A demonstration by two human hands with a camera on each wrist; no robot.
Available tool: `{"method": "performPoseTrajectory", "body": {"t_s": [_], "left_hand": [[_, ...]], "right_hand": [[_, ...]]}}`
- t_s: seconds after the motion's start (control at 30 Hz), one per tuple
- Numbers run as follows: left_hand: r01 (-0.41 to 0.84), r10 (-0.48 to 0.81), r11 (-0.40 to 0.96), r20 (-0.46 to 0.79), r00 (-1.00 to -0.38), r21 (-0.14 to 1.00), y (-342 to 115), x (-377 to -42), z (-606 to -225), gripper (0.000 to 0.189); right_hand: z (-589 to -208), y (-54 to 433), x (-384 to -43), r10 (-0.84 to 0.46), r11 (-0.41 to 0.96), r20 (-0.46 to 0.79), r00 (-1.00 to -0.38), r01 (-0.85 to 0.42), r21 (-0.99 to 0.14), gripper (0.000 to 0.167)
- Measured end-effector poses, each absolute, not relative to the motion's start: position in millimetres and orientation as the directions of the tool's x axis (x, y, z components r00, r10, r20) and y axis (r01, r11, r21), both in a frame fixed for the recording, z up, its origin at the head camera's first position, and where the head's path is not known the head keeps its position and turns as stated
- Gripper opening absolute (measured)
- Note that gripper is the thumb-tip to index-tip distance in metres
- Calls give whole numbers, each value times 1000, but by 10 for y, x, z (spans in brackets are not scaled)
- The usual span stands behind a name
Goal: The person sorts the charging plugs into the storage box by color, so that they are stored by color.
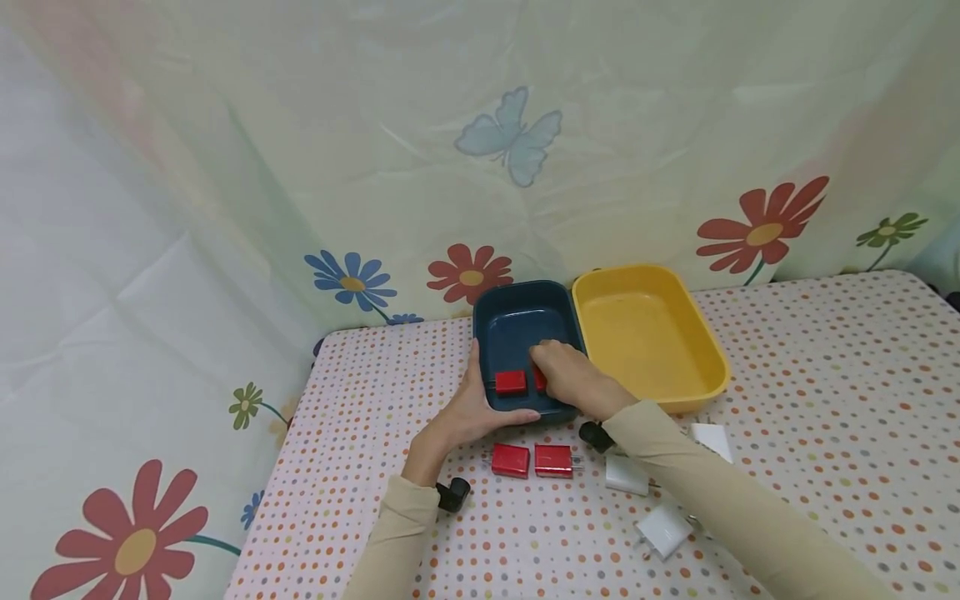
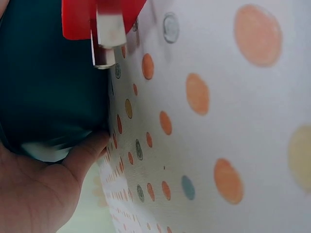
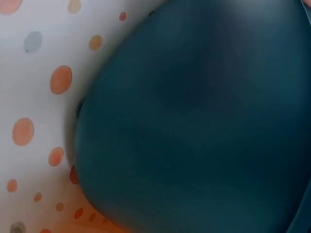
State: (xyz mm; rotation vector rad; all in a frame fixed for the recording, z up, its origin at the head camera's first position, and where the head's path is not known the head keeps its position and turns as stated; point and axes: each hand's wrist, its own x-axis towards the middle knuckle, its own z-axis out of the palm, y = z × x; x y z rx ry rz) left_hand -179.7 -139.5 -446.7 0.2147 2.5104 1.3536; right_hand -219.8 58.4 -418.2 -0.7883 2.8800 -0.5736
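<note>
My right hand [image 1: 573, 377] reaches into the dark blue tray [image 1: 525, 293] and pinches a red plug-in charger [image 1: 540, 380], mostly hidden by the fingers. Beside it in the tray lies another red charger [image 1: 511, 382]. My left hand [image 1: 471, 407] rests against the tray's near-left corner, thumb stretched along the front and fingers straight along the left side. Two more red chargers, one on the left [image 1: 510, 460] and one on the right [image 1: 553, 461], lie on the table before the tray. Metal prongs [image 2: 111, 30] show in the left wrist view; the right wrist view shows mostly the tray's outer wall [image 3: 194, 121].
A yellow tray [image 1: 637, 333] stands right of the blue one, its side against it. White chargers lie near my right forearm: one [image 1: 663, 530] in front, one [image 1: 626, 475] by the wrist, one [image 1: 711, 440] beyond. A patterned curtain [image 1: 375, 167] hangs behind the dotted tabletop [image 1: 825, 400].
</note>
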Motion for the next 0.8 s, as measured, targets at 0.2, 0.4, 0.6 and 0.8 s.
{"method": "performPoseTrajectory", "body": {"t_s": [0.2,0.4,0.6,0.8], "left_hand": [[-11,254,563,-185,-949,827,-1385,-1791,-4455,135],[-11,252,562,-184,-950,827,-1381,-1795,-4449,134],[-14,252,561,-186,-950,828,-1385,-1798,-4457,135],[-21,254,553,-192,-948,833,-1394,-1800,-4454,135]], "right_hand": [[-4160,604,-2197,-499,801,-20,-866,-452,-392,16],[-4139,615,-2186,-508,795,-22,-861,-459,-396,15],[-4148,632,-2199,-519,780,-15,-854,-467,-416,17],[-4018,638,-2178,-507,779,-16,-862,-451,-435,30]]}}
